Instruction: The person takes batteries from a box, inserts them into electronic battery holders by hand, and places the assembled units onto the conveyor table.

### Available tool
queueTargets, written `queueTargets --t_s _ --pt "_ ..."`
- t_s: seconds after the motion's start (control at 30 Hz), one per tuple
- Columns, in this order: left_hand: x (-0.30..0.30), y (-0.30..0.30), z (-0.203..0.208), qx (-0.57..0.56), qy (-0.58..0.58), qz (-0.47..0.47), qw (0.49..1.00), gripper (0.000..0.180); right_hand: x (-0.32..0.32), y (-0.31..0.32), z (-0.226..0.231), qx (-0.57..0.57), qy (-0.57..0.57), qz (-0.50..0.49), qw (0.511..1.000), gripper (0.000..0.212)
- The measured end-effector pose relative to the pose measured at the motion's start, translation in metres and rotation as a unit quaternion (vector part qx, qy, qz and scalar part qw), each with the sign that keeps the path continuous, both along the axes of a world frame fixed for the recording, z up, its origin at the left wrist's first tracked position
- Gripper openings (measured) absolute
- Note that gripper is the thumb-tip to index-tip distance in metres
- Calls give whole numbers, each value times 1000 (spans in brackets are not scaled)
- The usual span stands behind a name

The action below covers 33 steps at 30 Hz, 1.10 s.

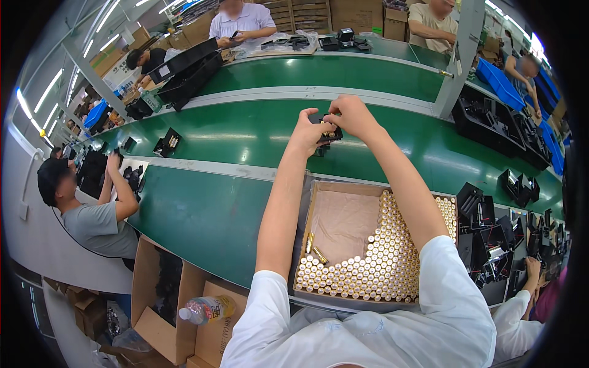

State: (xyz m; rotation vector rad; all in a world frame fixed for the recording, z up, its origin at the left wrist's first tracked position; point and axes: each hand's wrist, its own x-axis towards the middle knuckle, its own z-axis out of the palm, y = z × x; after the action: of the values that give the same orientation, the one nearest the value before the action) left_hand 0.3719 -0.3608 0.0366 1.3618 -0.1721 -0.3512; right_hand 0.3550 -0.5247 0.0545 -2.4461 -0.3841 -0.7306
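Over the green belt, my left hand (306, 130) is closed round a small black plastic case (334, 136). Gold-coloured batteries show inside the case. My right hand (353, 115) bends over the case from the right, its fingertips pinched together at the open top. Whatever those fingertips hold is hidden. Between my forearms and nearer to me sits a shallow cardboard box (343, 214), packed with upright batteries (362, 270) along its near and right parts. Brown paper shows at its far left, where a loose battery (319, 255) lies on its side and another leans by the wall.
Black cases (485, 233) are heaped right of the battery box. More black cases (167, 143) sit on the belt (233, 132) at the left. An open carton (147, 288) and a plastic bottle (207, 310) are at the lower left. Co-workers sit around the line.
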Motion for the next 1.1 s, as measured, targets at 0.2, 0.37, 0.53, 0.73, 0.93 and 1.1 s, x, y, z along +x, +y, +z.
queueTargets --t_s 0.2,0.37,0.53,0.73,0.93,1.1 --pt "8 11 -8 23 -31 -7 999 70 -4 9 1 -89 45 2 995 28" --pt "6 14 1 67 -1 37 997 69 -15 21 -3 -106 150 49 982 32" --pt "17 21 -16 52 1 24 998 65 -28 37 9 -252 149 32 956 25" --pt "12 16 -1 32 32 20 999 62 -30 39 9 -336 68 1 939 19" --pt "18 16 -4 42 8 18 999 61 -28 40 6 -344 64 15 937 15" --pt "17 15 -8 42 14 35 998 60 -25 40 2 -346 71 32 935 15"
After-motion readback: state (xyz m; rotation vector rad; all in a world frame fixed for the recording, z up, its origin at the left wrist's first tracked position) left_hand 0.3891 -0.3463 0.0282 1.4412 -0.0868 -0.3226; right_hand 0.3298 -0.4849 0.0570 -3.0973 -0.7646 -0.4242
